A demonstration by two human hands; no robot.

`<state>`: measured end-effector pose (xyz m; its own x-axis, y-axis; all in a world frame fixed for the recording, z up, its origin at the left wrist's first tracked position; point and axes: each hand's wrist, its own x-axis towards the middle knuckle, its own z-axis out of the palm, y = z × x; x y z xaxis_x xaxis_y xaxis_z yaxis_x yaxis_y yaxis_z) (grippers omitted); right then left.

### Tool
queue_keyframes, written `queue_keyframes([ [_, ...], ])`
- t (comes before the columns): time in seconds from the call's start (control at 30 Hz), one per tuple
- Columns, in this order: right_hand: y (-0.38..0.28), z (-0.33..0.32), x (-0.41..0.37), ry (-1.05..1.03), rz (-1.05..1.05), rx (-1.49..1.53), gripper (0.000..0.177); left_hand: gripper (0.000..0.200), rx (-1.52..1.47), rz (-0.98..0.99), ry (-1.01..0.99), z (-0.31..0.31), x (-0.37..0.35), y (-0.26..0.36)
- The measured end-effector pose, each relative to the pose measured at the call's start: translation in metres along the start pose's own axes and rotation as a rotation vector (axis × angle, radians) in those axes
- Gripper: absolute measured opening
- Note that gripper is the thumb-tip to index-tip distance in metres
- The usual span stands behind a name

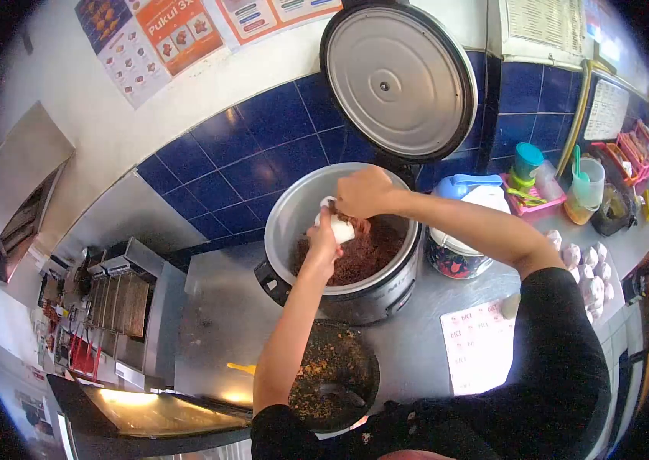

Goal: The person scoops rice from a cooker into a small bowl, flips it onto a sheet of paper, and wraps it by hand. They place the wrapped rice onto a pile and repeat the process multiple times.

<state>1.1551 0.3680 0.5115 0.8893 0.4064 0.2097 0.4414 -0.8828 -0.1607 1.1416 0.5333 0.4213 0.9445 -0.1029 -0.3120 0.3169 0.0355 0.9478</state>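
Holds white cup (340,231) clamped in left hand (322,245) above large pot (280,218); could drop it into brown food (374,257) through slackening or jolting. Cannot tell grip of right hand (365,192).

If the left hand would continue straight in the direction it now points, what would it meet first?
Apart from the cup it holds, the left hand would probably meet the right hand first, just beyond it over the pot. Their difference in depth is unclear.
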Motion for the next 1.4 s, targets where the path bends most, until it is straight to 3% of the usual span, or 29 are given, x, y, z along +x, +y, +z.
queue_keyframes([
  [0.07, -0.006, 0.001, 0.0, -0.002, 0.005, 0.034, 0.037, 0.05, -0.351, -0.088, -0.032, 0.006, 0.004, 0.0],
  [0.17, -0.007, -0.002, 0.005, -0.023, 0.014, -0.018, 0.033, 0.049, -0.54, -0.097, -0.176, -0.009, 0.023, -0.009],
  [0.3, 0.009, -0.023, 0.01, 0.063, 0.141, 0.025, 0.034, 0.054, -0.791, -0.058, -0.185, -0.016, 0.018, -0.002],
  [0.43, 0.04, -0.037, 0.007, 0.138, 0.255, 0.252, 0.043, 0.052, -0.741, -0.12, -0.173, -0.027, 0.011, 0.008],
  [0.53, 0.056, -0.02, 0.001, 0.188, 0.28, 0.026, 0.035, 0.049, -0.687, -0.052, -0.173, -0.026, -0.003, 0.019],
  [0.67, 0.064, 0.003, -0.003, -0.124, 0.113, -0.299, 0.028, 0.044, -0.125, 0.155, 0.082, -0.036, 0.005, 0.02],
  [0.77, 0.053, 0.018, -0.001, -0.247, 0.013, -0.396, 0.023, 0.043, -0.003, 0.22, 0.185, -0.042, 0.01, 0.023],
  [0.83, 0.049, 0.032, 0.007, -0.267, -0.025, -0.46, 0.019, 0.049, -0.196, 0.119, 0.117, -0.047, 0.009, 0.025],
  [0.87, 0.059, 0.06, 0.017, -0.164, -0.052, -0.47, 0.018, 0.052, -0.274, 0.082, 0.099, -0.048, 0.006, 0.027],
  [1.0, 0.065, 0.125, 0.078, -0.56, 0.265, -0.572, 0.027, 0.059, -0.511, 0.029, -0.059, -0.061, 0.005, 0.025],
  [1.1, 0.104, 0.209, 0.097, -0.613, 0.104, -0.708, 0.029, 0.061, -0.694, -0.001, -0.137, -0.067, -0.001, 0.024],
  [1.27, 0.091, 0.144, 0.07, -0.61, -0.171, -0.552, 0.029, 0.065, -0.876, 0.031, -0.135, -0.071, -0.02, 0.027],
  [1.4, 0.083, 0.126, 0.06, -0.686, -0.162, -0.53, 0.027, 0.065, -0.897, 0.006, -0.145, -0.072, -0.018, 0.028],
])
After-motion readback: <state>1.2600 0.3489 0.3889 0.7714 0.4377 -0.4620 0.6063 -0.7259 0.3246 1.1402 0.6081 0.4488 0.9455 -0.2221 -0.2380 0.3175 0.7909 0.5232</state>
